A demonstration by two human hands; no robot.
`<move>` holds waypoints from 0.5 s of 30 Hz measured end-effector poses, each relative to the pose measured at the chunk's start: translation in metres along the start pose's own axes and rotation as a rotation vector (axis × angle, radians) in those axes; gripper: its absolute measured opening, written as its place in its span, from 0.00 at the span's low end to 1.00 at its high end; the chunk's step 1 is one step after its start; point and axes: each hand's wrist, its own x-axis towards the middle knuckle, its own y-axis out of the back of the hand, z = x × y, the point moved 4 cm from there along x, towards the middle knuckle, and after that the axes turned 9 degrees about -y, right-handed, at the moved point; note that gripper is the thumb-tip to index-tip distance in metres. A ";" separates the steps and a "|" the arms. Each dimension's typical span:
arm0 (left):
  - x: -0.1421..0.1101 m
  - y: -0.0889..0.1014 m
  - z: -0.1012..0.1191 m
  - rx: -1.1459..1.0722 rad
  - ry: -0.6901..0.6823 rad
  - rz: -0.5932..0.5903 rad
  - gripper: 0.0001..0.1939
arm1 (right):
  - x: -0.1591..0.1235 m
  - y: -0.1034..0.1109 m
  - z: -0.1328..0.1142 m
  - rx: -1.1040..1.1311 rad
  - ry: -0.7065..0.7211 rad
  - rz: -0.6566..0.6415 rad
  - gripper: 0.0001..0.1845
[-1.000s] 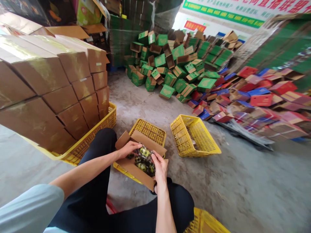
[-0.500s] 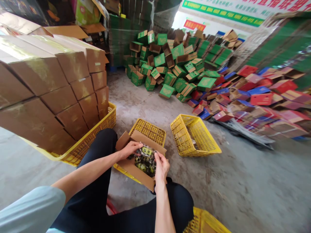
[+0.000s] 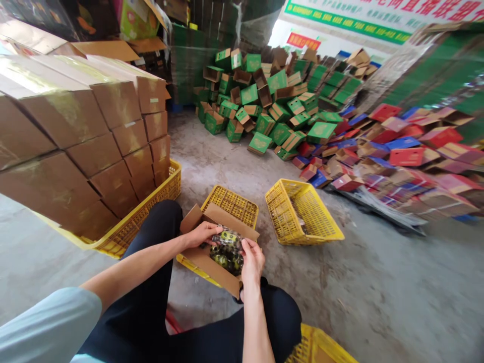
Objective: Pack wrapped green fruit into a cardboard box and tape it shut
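Between my two hands, a piece of clear, shiny plastic packaging is pulled out above an open cardboard box. Green and dark round items, which look like fruit, show in or through the plastic; their exact kind I cannot make out. My left hand pinches the plastic's left edge with thumb and fingers. On the other side, my right hand is closed on its right edge. The box has its flaps spread and rests on an upside-down yellow plastic crate between my knees.
Taped cardboard boxes are stacked in a long yellow crate at my left. Another yellow crate stands right of the box, and one is beside my right knee. Green boxes and red and blue boxes lie heaped ahead.
My right hand has shifted slightly right and the plastic is stretched a little wider and lies flatter. My left hand keeps its hold with little movement. The box and crates stay put.
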 end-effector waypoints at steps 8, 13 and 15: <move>0.003 0.014 -0.007 -0.114 0.040 0.157 0.29 | 0.006 0.016 -0.007 0.088 -0.042 -0.076 0.23; 0.001 0.016 0.000 -0.133 0.007 0.153 0.29 | 0.003 0.012 0.003 -0.061 -0.037 -0.140 0.28; 0.000 0.014 0.001 -0.133 0.003 0.149 0.29 | 0.003 0.009 0.006 -0.089 -0.033 -0.160 0.28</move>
